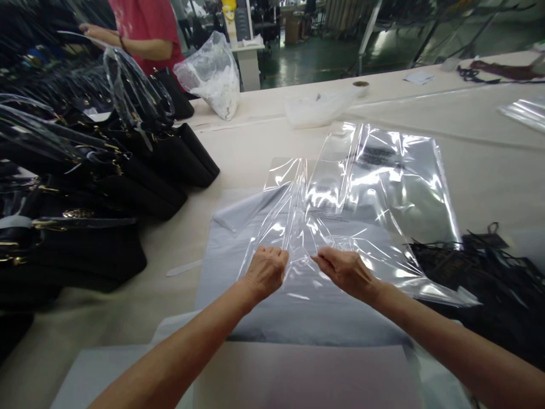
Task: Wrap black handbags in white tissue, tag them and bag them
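My left hand [267, 268] is closed on the near edge of a clear plastic sheet or bag [281, 213]. A short way to its right, my right hand [344, 269] pinches the same clear plastic. The film between the hands is creased and shiny. Beneath it lies a stack of pale grey-white sheets [230, 255]. More glossy clear plastic [417, 170] spreads out beyond and to the right of my right hand.
Black handbags [170, 153] with wrapped handles crowd the left side. Black tags with cords [502, 278] lie at the right. Farther back are a bag of white material [219, 76], a tape roll [360, 84] and a person in red [147, 28].
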A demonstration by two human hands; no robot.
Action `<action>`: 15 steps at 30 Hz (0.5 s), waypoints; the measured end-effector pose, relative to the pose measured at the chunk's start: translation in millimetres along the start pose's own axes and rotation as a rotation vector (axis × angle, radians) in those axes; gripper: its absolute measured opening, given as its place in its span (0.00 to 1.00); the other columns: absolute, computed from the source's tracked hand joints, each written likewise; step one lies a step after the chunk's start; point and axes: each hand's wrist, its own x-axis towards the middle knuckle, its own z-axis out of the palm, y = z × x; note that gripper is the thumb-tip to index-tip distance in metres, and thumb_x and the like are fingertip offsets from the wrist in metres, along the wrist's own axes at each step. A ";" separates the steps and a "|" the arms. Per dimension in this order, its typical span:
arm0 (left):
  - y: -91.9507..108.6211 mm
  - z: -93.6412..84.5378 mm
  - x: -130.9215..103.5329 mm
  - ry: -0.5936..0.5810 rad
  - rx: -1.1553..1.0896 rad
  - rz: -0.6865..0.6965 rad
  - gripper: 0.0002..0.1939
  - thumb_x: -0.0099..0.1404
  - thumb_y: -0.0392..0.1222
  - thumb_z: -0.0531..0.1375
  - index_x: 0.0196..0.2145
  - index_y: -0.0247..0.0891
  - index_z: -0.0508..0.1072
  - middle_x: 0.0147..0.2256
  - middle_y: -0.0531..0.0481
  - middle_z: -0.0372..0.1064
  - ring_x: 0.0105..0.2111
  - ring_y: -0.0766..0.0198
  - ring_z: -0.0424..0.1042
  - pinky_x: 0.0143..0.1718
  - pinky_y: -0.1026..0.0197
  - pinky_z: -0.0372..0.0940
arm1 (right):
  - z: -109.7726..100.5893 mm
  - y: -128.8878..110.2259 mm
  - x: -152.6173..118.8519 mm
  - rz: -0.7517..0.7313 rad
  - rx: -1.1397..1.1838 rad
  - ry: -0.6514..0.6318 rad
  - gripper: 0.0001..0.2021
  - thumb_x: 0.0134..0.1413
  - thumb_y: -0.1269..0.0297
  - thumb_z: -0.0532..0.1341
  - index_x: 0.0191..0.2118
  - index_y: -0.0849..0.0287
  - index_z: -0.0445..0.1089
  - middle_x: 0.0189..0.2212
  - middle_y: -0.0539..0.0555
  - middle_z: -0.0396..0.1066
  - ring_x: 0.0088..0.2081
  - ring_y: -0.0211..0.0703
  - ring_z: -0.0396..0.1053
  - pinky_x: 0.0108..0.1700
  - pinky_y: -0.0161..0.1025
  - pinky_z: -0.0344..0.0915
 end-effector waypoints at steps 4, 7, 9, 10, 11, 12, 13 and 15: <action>-24.8 4.5 -8.8 0.074 0.054 -0.176 0.08 0.62 0.31 0.53 0.34 0.35 0.71 0.33 0.44 0.71 0.36 0.56 0.70 0.36 0.58 0.58 | -11.6 9.0 -7.7 -0.175 -0.039 -0.074 0.09 0.61 0.61 0.54 0.33 0.60 0.64 0.19 0.48 0.64 0.20 0.35 0.61 0.24 0.33 0.52; -52.5 2.7 -22.3 0.201 0.071 -0.321 0.10 0.66 0.39 0.52 0.30 0.36 0.71 0.31 0.44 0.70 0.33 0.57 0.69 0.34 0.60 0.57 | -18.9 20.6 -21.0 -0.197 -0.170 -0.179 0.08 0.60 0.72 0.50 0.38 0.61 0.66 0.22 0.50 0.65 0.22 0.38 0.62 0.25 0.35 0.53; -73.3 3.8 -37.8 0.278 0.128 -0.374 0.13 0.66 0.39 0.50 0.28 0.36 0.70 0.29 0.44 0.70 0.32 0.56 0.69 0.33 0.59 0.56 | -24.6 32.3 -35.4 -0.121 -0.289 -0.241 0.13 0.56 0.80 0.48 0.38 0.62 0.67 0.22 0.51 0.65 0.22 0.38 0.61 0.26 0.36 0.53; -83.6 5.9 -47.4 0.309 0.160 -0.401 0.14 0.66 0.38 0.48 0.27 0.36 0.70 0.28 0.43 0.69 0.32 0.55 0.69 0.32 0.59 0.55 | -27.9 38.9 -44.4 -0.063 -0.340 -0.272 0.15 0.54 0.81 0.47 0.37 0.61 0.68 0.22 0.52 0.65 0.23 0.39 0.61 0.26 0.36 0.53; -93.2 9.2 -57.8 0.330 0.180 -0.426 0.15 0.66 0.37 0.48 0.25 0.36 0.69 0.27 0.42 0.69 0.31 0.54 0.68 0.32 0.58 0.54 | -31.3 45.6 -54.3 0.000 -0.373 -0.299 0.15 0.53 0.82 0.47 0.35 0.61 0.68 0.22 0.52 0.66 0.23 0.39 0.62 0.26 0.36 0.54; -101.5 13.3 -68.5 0.343 0.183 -0.451 0.15 0.65 0.37 0.47 0.24 0.36 0.68 0.26 0.41 0.68 0.30 0.54 0.68 0.31 0.58 0.54 | -34.6 51.7 -64.6 0.069 -0.388 -0.315 0.14 0.52 0.81 0.48 0.33 0.61 0.69 0.21 0.53 0.66 0.24 0.40 0.62 0.27 0.36 0.54; -107.7 18.0 -78.8 0.350 0.163 -0.475 0.15 0.64 0.37 0.47 0.23 0.36 0.68 0.26 0.41 0.67 0.30 0.54 0.68 0.31 0.58 0.54 | -37.6 56.6 -74.8 0.146 -0.387 -0.315 0.12 0.52 0.78 0.50 0.32 0.61 0.69 0.22 0.54 0.66 0.24 0.40 0.63 0.27 0.37 0.55; -113.0 26.7 -96.3 0.345 0.044 -0.562 0.13 0.63 0.38 0.49 0.23 0.37 0.67 0.25 0.43 0.66 0.29 0.55 0.67 0.29 0.59 0.54 | -41.8 61.0 -92.3 0.364 -0.335 -0.256 0.09 0.54 0.71 0.52 0.30 0.60 0.70 0.23 0.55 0.67 0.25 0.41 0.64 0.27 0.37 0.56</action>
